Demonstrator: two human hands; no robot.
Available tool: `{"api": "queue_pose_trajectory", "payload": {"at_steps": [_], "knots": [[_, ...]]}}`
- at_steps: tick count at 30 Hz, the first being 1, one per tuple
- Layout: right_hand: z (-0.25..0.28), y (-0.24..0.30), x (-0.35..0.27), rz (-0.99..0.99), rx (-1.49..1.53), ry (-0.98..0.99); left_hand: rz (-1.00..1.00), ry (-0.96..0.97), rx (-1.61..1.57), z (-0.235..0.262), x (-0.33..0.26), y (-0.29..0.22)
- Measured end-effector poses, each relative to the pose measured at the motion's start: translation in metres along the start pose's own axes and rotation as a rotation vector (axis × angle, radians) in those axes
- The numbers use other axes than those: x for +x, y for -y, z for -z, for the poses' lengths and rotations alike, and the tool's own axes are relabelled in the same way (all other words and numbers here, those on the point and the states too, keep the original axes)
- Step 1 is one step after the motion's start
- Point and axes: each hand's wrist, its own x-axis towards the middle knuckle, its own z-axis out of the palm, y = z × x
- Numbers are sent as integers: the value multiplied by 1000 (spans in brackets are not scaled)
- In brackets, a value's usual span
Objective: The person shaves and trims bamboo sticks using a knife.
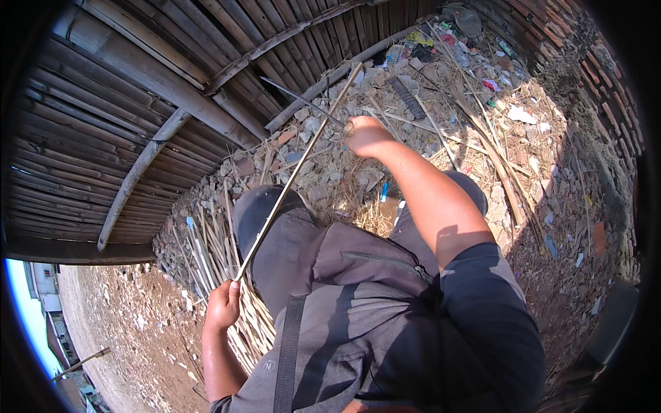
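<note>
Bamboo, in a long thin strip (296, 172), is held near its lower end by the left hand (222, 306), the fingers curled tight around it. It runs up and away across the raised knee. Farther off, a dark blade (303, 102) is gripped in the closed right hand (365, 134) against the strip. Judged light, springy and splintery, it is best gripped near the end. A bamboo fence (138, 103) stands beyond.
</note>
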Motion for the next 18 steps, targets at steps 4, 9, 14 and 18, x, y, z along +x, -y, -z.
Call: {"api": "queue_pose_trajectory", "payload": {"at_steps": [4, 9, 14, 18], "knots": [[2, 38, -42, 190, -265, 76, -42, -58, 107, -1, -11, -4], [22, -13, 2, -58, -64, 63, -16, -157, 253, -8, -4, -8], [-4, 13, -21, 94, -202, 59, -16, -132, 266, -5, -4, -5], [-2, 31, -35, 310, -337, 119, -68, -181, 191, -21, -6, 13]]}}
